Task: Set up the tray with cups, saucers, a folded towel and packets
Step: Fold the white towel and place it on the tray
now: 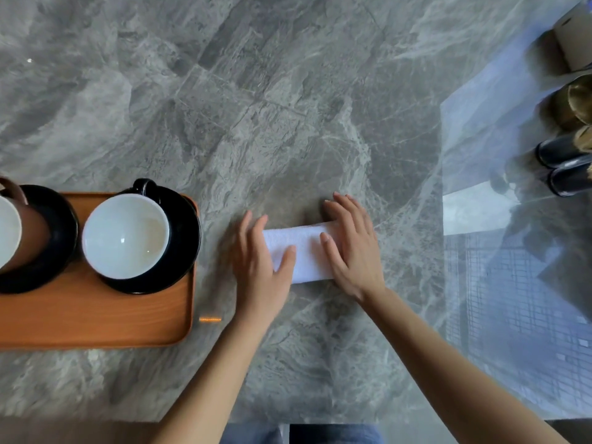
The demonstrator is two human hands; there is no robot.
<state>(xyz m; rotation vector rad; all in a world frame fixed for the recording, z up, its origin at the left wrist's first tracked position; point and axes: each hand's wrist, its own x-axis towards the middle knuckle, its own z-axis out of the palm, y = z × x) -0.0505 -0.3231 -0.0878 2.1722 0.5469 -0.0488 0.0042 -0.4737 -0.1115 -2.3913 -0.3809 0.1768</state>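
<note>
A white folded towel (304, 251) lies flat on the grey marble table, right of the tray. My left hand (259, 267) rests on its left end with the fingers spread. My right hand (352, 248) presses flat on its right end. The orange wooden tray (96, 318) sits at the left. On it a black cup with a white inside (126, 235) stands on a black saucer (182, 251). A brown cup (19, 229) on a second black saucer (61, 238) is cut off by the left edge. No packets are in view.
Dark bottles (563, 165), a brass-coloured pot (573, 100) and a cardboard box (573, 43) stand at the far right edge. The right part of the table carries a bright window reflection. The table's front edge runs just above my legs.
</note>
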